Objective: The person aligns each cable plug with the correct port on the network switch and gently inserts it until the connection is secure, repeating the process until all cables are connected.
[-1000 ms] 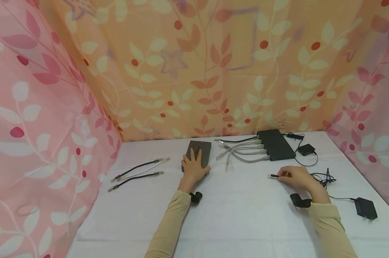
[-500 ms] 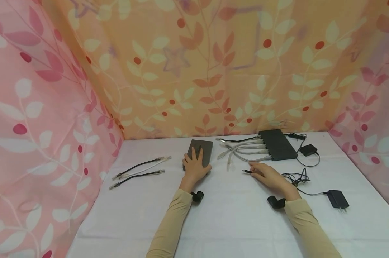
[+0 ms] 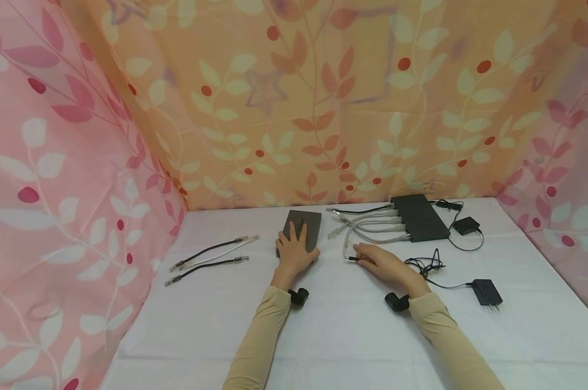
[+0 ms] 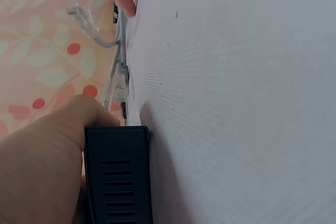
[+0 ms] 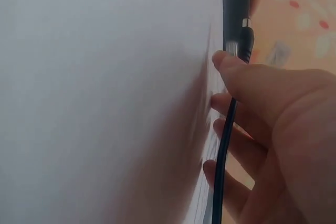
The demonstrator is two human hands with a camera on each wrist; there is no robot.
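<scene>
A dark grey network switch (image 3: 309, 223) lies at the middle of the white table. My left hand (image 3: 294, 255) holds it from above, two fingers stretched over its top, the thumb bent at its right edge. A slotted side of the switch (image 4: 118, 174) fills the lower part of the left wrist view. To its right, my right hand (image 3: 382, 265) pinches a black barrel plug (image 3: 351, 258) between thumb and fingers, the metal tip pointing left at the switch. From the plug, a black cord (image 3: 424, 266) runs in a loose tangle to a power adapter (image 3: 487, 292).
A larger black switch (image 3: 420, 218) with several grey cables (image 3: 372, 223) plugged in sits at the back right, its own small adapter (image 3: 466, 225) beside it. Short network cables (image 3: 211, 264) lie on the left. Patterned cloth (image 3: 294, 108) walls the table's back and sides.
My right hand has moved left with the barrel plug, closer to the switch. The cord and power adapter have been dragged left after it. The left hand stays on the switch.
</scene>
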